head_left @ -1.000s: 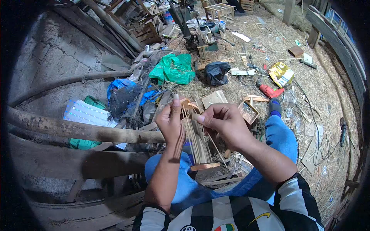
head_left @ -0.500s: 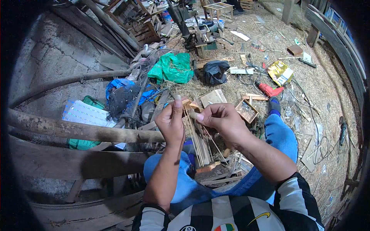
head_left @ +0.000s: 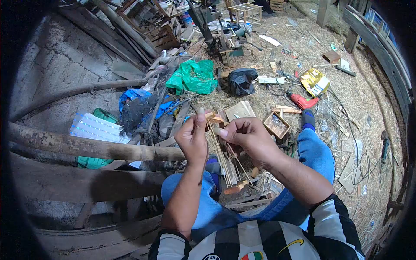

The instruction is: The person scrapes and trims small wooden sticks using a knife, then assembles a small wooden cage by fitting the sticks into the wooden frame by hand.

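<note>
A row of thin wooden sticks (head_left: 222,162) slants downward between my hands, with an orange-brown wooden piece (head_left: 236,187) at its lower end. My left hand (head_left: 193,141) is closed beside the upper end, thumb pointing up; what its curled fingers grip is hidden. On the other side, my right hand (head_left: 251,141) pinches with thumb and forefinger close to the stick tops. A thin stick (head_left: 243,167) runs down from under those fingers. Both hands are above the floor, between my knees.
An open wooden box (head_left: 277,125) and a red power drill (head_left: 302,101) lie at the right. Ahead are a black bag (head_left: 242,81) and a green plastic bag (head_left: 193,77). A wooden pole (head_left: 95,145) crosses on the left. Straw, cables and scraps cover the floor.
The stick row and its lower wooden piece have shifted slightly, and the sticks look more spread. Both hands stay in nearly the same place.
</note>
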The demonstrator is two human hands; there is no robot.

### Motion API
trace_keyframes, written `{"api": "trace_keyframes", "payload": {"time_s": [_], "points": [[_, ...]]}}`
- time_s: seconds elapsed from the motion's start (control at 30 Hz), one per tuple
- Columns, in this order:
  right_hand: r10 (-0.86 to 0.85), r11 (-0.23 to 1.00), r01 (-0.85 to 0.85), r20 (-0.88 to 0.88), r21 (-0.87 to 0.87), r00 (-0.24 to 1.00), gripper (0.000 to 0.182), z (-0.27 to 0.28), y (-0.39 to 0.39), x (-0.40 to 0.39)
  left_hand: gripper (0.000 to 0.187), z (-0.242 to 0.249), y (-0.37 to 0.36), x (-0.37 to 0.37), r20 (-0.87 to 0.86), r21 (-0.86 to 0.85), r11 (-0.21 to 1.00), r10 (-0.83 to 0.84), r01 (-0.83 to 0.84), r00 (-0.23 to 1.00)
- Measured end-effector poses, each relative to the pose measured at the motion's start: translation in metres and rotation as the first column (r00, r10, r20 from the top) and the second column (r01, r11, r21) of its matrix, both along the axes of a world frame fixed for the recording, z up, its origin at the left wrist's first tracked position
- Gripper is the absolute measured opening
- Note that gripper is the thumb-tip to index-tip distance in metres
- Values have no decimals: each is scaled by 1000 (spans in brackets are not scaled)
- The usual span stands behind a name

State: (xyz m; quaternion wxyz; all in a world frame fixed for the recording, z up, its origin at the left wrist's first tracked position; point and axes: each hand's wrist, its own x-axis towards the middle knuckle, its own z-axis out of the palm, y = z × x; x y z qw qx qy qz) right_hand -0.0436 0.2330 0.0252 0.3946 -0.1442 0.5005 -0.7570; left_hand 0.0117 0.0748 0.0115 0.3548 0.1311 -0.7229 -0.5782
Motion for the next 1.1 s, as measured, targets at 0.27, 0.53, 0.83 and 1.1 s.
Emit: {"api": "trace_keyframes", "payload": {"time_s": [0.27, 0.53, 0.83, 1.1], "points": [[-25, 999, 25, -19, 20, 1000, 18, 0, -1, 0, 31, -1, 1, 0, -3, -5, 1000, 2, -2, 1000], [-25, 1000, 25, -12, 16, 1000, 18, 1, 0, 1, 31, -1, 1, 0, -3, -7, 1000, 0, 0, 1000], [-79, 995, 76, -47, -71, 996, 26, -8, -5, 3, 27, -5, -2, 1, -30, -120, 993, 9, -13, 1000], [-98, 995, 95, -190, -27, 977, 27, -23, -9, 7, 29, 0, 2, 0, -56, -201, 980, -14, 3, 998]]}}
